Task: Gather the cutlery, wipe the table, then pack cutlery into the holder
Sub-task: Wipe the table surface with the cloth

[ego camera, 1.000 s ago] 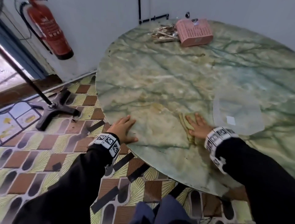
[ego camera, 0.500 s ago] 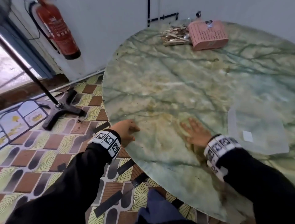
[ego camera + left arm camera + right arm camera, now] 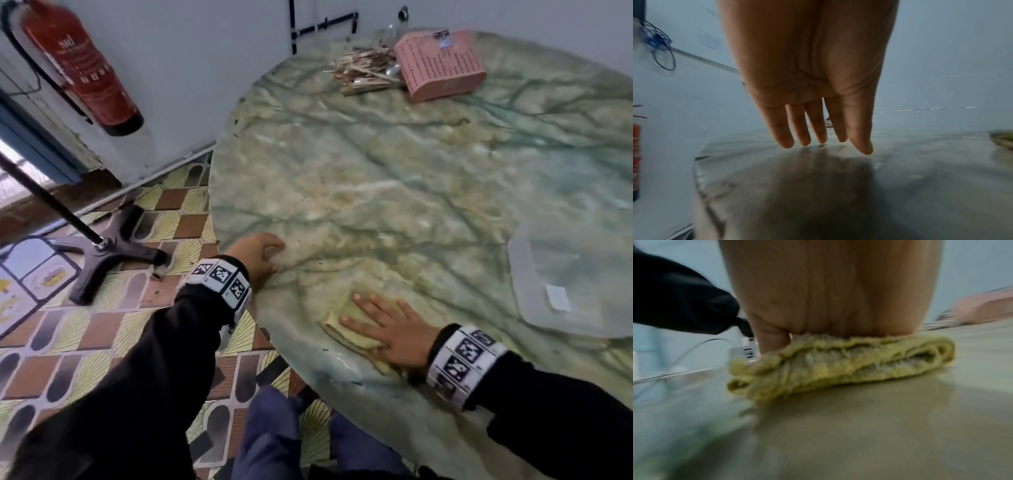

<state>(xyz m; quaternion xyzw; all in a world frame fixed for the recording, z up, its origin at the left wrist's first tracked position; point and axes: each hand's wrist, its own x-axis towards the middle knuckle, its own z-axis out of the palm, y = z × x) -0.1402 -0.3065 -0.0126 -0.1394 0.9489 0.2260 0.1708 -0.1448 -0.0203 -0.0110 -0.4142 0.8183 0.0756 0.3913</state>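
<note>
**Wipe in progress: right hand flat on cloth, cutlery piled at far edge**

Surface (image 3: 394, 164): round, glossy green-beige marble look with dark veins; reflective in both wrist views.

Cloth (image 3: 346, 329): yellow-green terry, folded in several layers, nubby pile, lying flat near the front rim. In the right wrist view the cloth (image 3: 842, 365) shows stacked folds with greyish inner pile.

Right hand (image 3: 387, 334): palm down, fingers straight and spread, pressing on the cloth; fingertips point toward the left rim. Not curled round it.

Left hand (image 3: 255, 255): at the left rim, just left of the cloth but apart from it. Left wrist view shows the left hand (image 3: 813, 78) with fingers extended and together, tips at or just above the surface; contact unclear. Holds nothing, fingers relaxed.

Cutlery (image 3: 364, 73): loose heap, wooden-looking handles plus some metal pieces, at the far edge, well apart from both hands.

Holder (image 3: 442, 65): pink perforated plastic box, touching the right side of the heap.

Clear plastic lid-like sheet (image 3: 565, 284) lies flat to the right of the right hand.

Red fire extinguisher (image 3: 82, 65) on the wall at left.
</note>
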